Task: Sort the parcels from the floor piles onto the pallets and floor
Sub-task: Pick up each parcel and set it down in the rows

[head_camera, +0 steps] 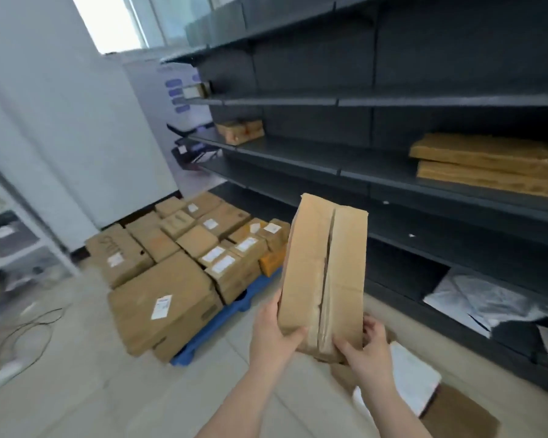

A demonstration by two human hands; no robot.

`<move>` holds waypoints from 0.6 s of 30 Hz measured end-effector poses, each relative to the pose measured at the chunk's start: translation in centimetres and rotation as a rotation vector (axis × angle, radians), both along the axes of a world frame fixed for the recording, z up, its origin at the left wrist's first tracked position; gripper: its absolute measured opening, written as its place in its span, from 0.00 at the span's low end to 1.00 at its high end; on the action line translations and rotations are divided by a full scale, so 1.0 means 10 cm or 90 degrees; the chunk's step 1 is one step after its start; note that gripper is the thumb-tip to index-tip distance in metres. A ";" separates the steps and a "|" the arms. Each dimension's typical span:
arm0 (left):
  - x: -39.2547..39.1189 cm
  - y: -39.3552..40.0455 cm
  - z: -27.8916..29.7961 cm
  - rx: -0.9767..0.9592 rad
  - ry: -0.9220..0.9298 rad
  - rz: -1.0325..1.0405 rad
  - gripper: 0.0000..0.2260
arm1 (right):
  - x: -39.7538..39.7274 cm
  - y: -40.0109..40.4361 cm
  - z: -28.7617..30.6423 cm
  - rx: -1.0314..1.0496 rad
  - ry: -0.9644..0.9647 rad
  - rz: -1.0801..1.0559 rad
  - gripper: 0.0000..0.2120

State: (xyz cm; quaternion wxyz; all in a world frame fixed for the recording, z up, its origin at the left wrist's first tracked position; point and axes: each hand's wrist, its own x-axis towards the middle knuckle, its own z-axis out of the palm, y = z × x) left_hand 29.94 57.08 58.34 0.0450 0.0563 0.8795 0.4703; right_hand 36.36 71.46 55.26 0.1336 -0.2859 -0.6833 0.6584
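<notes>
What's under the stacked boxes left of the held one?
A blue pallet shows under the stacked boxes, only along its near edge and right side. The rest is covered, so its extent toward the wall cannot be seen. Both hands grip the held box.

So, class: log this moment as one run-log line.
carrying | both hands, left hand, right hand, grip tall parcel | blue pallet stacked with boxes ahead | parcel not yet placed

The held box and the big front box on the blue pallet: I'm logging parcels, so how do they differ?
The held box is narrow and stands on end in both hands; the big front box is broad and lies flat on the stack. The big front box shows a white label; the held box shows only a taped seam. Both are brown cardboard.
</notes>
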 end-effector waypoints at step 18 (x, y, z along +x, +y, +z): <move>-1.30 -2.90 -0.04 0.086 -0.019 0.112 0.34 | -1.51 -2.81 0.16 0.036 0.025 0.138 0.28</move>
